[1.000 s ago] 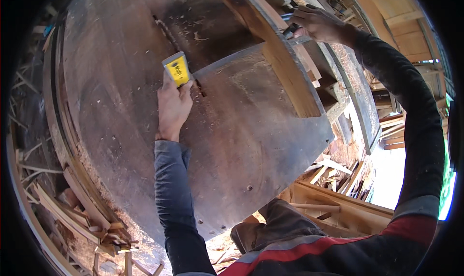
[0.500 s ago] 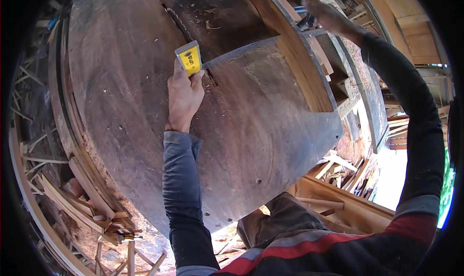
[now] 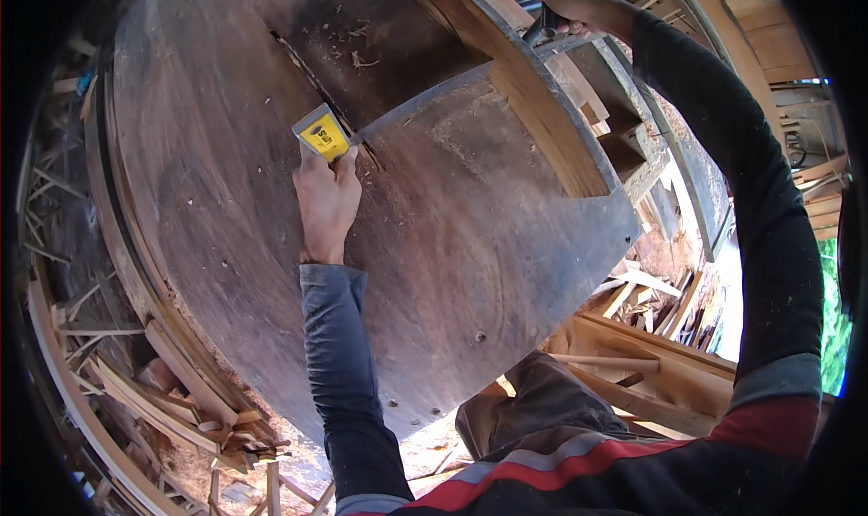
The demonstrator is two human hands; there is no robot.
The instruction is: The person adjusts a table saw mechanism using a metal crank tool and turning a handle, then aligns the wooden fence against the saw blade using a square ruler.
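Observation:
My left hand [image 3: 327, 204] is closed on a small yellow-and-grey block [image 3: 323, 134]. A broad yellow face shows on it, with grey along its upper edge; its exact kind is unclear. This block is at the lower end of a narrow dark slot [image 3: 307, 77] in the worn wooden worktop [image 3: 434, 245]. Up at the far right, my right hand [image 3: 579, 11] has its fingers wrapped around a dark tool with a rounded, tube-like end [image 3: 546, 26]. Most of that tool is hidden by the hand. It is above the open compartments beside the worktop.
A thick wooden beam [image 3: 533, 109] runs along the right of a recessed dark area [image 3: 389, 46] with shavings. Right of the beam are compartments holding wood pieces [image 3: 583, 91]. Offcuts [image 3: 154, 407] pile at the lower left. A wooden frame [image 3: 669, 371] stands near my legs.
The right hand has gone from reaching over the dark tool to gripping it, shifted slightly left. The left hand and yellow-and-grey block appear a little lower and further left, as the whole view shifts.

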